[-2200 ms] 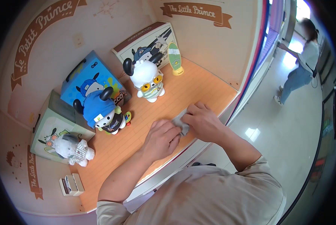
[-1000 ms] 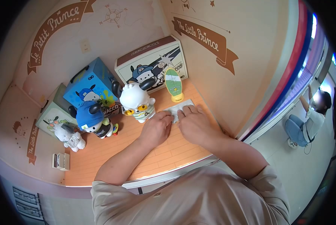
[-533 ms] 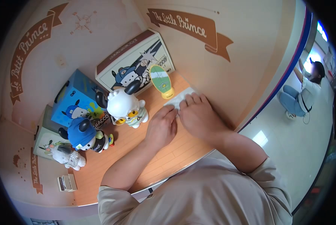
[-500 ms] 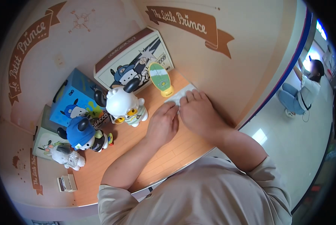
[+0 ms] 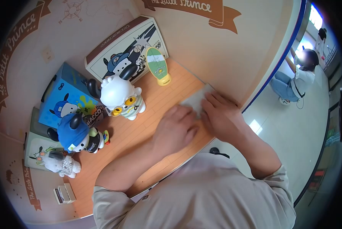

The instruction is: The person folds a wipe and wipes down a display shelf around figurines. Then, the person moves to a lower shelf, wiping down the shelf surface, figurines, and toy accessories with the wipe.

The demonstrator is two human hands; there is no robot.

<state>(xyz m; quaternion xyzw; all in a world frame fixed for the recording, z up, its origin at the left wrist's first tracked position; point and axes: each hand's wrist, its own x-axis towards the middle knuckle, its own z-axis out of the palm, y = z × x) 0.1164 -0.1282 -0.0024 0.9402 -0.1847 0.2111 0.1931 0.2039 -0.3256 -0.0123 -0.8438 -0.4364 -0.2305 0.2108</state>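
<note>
A pale grey cloth (image 5: 197,100) lies flat on the wood-look shelf (image 5: 155,168) near the right wall, partly hidden under both hands. My right hand (image 5: 225,117) is closed on its right side, fingers bent over it and pressing down. At its near left edge is my left hand (image 5: 175,128), fingers curled and slightly blurred, their tips hidden against the cloth. Just beyond them stands a green and yellow skateboard-shaped piece (image 5: 157,65) on a yellow base. Left of my hands stands a large white dog figure (image 5: 119,95) with yellow glasses.
Behind stand a white picture box (image 5: 129,49) and a blue box (image 5: 66,95). A blue-capped figure (image 5: 77,133), a small white figure (image 5: 62,163) and a card holder (image 5: 65,194) line the left. Beyond the right wall (image 5: 251,57), a person (image 5: 295,80) squats on the floor.
Both hands and the cloth have moved along the shelf toward its near right corner, away from the skateboard piece. My view has shifted slightly; the figures and boxes stay in place.
</note>
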